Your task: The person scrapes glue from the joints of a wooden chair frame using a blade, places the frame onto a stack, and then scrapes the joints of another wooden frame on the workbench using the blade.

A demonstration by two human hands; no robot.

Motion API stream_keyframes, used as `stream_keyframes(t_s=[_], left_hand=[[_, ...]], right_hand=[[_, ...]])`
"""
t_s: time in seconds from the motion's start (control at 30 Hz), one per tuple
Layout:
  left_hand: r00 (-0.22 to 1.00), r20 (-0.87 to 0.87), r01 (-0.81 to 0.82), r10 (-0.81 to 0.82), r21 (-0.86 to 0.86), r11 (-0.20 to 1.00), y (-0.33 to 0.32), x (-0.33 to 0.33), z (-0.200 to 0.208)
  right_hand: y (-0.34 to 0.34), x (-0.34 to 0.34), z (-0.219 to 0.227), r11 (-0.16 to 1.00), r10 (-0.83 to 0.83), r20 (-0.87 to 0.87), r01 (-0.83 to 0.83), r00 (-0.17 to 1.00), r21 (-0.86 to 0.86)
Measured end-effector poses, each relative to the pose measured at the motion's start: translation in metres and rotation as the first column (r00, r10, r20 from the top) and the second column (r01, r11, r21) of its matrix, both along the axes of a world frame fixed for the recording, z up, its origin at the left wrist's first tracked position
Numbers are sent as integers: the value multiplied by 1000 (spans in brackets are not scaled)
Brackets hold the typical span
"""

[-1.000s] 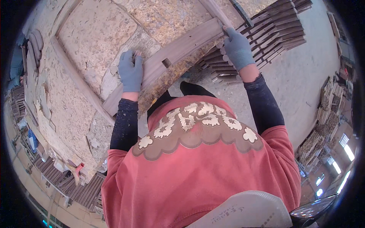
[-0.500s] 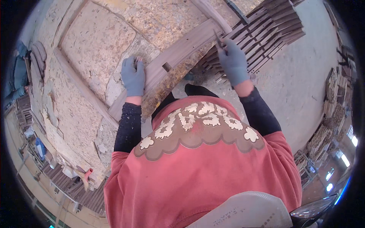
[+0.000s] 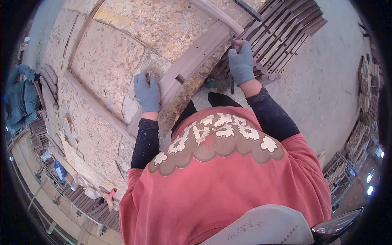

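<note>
My right hand (image 3: 241, 63), in a grey-blue glove with bare fingertips, is closed around a thin dark pointed tool (image 3: 232, 41). Its tip meets the right end of a wooden plank (image 3: 200, 53), close to where a narrower rail (image 3: 216, 14) joins it. The plank belongs to a wooden frame and has a rectangular slot cut through it. Beside the plank's left part, my left hand (image 3: 147, 93), gloved alike, rests above the worktable with curled fingers. Whatever its fingertips pinch, if anything, is too small to make out.
The worn, patchy worktable (image 3: 106, 57) carries the frame, including another rail (image 3: 98, 104). Slotted wooden strips (image 3: 281, 36) are stacked beyond my right hand. A co-worker (image 3: 24, 96) stands at the far left by curved wooden pieces (image 3: 49, 81). Wood piles (image 3: 359, 126) line the right.
My right hand has drawn left and nearer the plank's end, bringing the tool against the joint. My left hand stays beside the plank. The view has shifted, showing more of the co-worker.
</note>
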State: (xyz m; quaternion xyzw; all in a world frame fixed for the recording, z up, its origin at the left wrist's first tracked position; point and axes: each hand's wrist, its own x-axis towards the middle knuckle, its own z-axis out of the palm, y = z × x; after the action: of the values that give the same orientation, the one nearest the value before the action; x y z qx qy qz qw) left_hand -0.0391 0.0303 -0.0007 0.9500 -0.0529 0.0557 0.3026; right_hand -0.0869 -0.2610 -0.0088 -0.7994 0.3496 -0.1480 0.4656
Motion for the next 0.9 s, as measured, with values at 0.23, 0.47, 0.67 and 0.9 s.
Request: stream_keyframes(t_s=[0.23,0.47,0.67,0.9], left_hand=[[1000,10,-21,22,-57,998,1,-4,1],[999,15,44,-43,-132,990,-9,0,9],[993,110,-75,44,295,953,-16,-3,43],[914,-75,401,-398,302,865,-125,-2,42]], right_hand=[[9,-14,14,999,-5,2,5,1000,45],[-6,-13,2,989,61,157,-38,986,-146],[-20,-54,15,992,56,172,-36,983,-117],[-53,-88,37,999,-40,117,42,992,-16]])
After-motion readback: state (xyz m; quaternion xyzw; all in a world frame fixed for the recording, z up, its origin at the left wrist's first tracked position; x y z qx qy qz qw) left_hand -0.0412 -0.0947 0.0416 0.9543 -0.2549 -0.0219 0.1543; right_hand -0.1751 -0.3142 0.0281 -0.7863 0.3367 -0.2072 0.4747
